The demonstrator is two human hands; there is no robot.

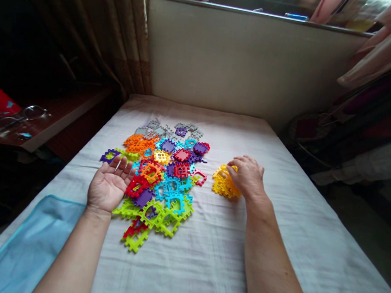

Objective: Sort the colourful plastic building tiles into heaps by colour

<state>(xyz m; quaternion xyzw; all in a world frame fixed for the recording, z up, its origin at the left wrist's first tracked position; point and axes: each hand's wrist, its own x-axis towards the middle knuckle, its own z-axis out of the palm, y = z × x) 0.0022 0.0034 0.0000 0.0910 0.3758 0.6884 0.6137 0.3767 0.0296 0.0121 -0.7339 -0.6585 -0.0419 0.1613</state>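
Observation:
A mixed pile of plastic interlocking tiles (173, 186) with toothed edges lies on the bed sheet, in red, purple, blue, green and orange. My left hand (109, 186) is palm up at the pile's left side, fingers stretched out and nothing in it. Close to its fingertips are a purple tile (109, 155) and a red tile (137, 186). To the right, apart from the mixed pile, sits a small heap of yellow interlocking tiles (225, 182). My right hand (248, 175) curls over that heap's right side, gripping at its edge; the fingertips are partly hidden.
Grey tiles (153, 128) lie at the far end of the pile. A light blue cloth (39, 237) covers the bed's near left corner. On the left, glasses (20, 118) rest on a dark red shelf (62, 114). A pale panel (226, 56) stands behind the bed.

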